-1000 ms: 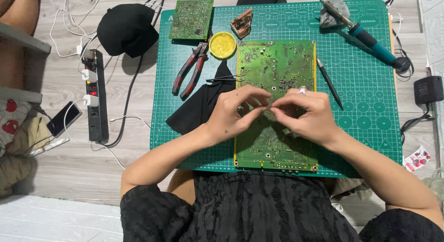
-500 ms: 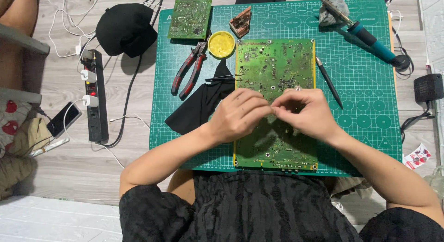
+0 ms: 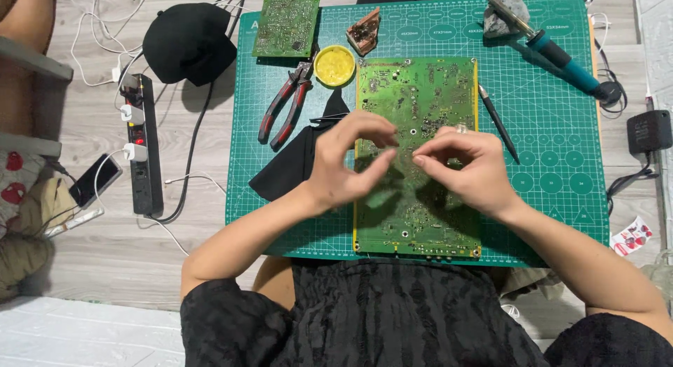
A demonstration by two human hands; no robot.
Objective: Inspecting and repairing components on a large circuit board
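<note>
Above the large green circuit board [image 3: 417, 157], the left hand [image 3: 347, 164] curls loosely open while the right hand [image 3: 466, 167] pinches something too small to tell; a steady, low grip suits this.

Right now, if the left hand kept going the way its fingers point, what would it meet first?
The left hand points right, across the large circuit board. First in line are the right hand's fingertips, just a small gap away. Height is hard to judge, but both hands seem level above the board.

Bright, even overhead light, soft shadows under hands; left fingers [image 3: 378, 164] slightly motion-blurred.
</note>
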